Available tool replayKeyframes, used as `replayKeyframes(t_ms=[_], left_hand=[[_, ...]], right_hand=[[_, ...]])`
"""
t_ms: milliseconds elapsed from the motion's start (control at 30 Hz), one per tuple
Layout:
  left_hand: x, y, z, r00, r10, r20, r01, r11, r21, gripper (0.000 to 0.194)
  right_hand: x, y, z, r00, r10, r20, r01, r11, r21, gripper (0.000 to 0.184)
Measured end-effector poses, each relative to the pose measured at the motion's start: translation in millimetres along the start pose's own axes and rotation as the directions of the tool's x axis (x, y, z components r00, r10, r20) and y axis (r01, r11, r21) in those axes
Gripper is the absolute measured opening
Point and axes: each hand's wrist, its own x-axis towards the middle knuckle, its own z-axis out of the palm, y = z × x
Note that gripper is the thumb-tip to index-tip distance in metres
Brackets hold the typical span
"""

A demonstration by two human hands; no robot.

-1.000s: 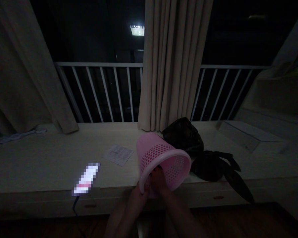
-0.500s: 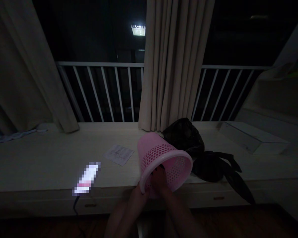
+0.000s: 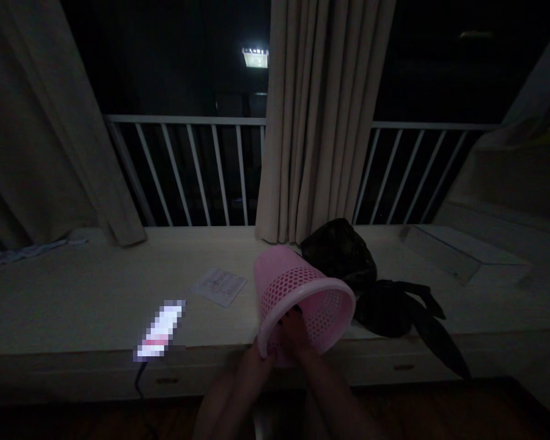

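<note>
A pink plastic wastebasket (image 3: 279,269) with a band of holes lies tilted on the ledge, its mouth facing me and to the right. My left hand (image 3: 260,357) grips the basket's rim at the lower left. Inside the mouth is my right hand (image 3: 294,330), reaching in past the rim. Something dark shows by its fingertips, too dim to name, and I cannot make out whether those fingers hold it. Just behind the basket sits a black plastic bag (image 3: 341,250). A second, knotted black bag (image 3: 387,308) lies to the right.
The pale window ledge (image 3: 96,293) has drawers below. A printed sheet (image 3: 220,286) lies left of the basket. A glowing, pixelated phone-like object (image 3: 160,330) with a cable sits at the front edge. A clear box (image 3: 472,253) stands right. Curtains (image 3: 321,122) and a railing (image 3: 183,120) are behind.
</note>
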Motion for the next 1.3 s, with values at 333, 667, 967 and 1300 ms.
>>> replayKeyframes(t_ms=[333, 667, 967, 1300], left_hand=[[3, -4, 2.1, 0.999, 0.025, -0.025, -0.026, 0.999, -0.043, 0.052], [1, -3, 0.3, 1.0, 0.024, -0.01, -0.024, 1.0, -0.015, 0.052], [4, -6, 1.6, 0.999, 0.031, -0.01, -0.031, 0.999, -0.015, 0.057], [5, -9, 5.7, 0.998, 0.039, -0.053, -0.042, 0.997, -0.068, 0.052]], right_hand=[[7, 7, 18, 0.984, -0.169, -0.057, 0.175, 0.976, 0.127, 0.041], [4, 3, 22, 0.997, -0.008, -0.079, 0.006, 1.0, -0.025, 0.038], [-1, -3, 9, 0.994, 0.089, -0.06, -0.095, 0.989, -0.11, 0.044], [1, 5, 17, 0.991, -0.11, -0.077, 0.104, 0.991, -0.078, 0.036]])
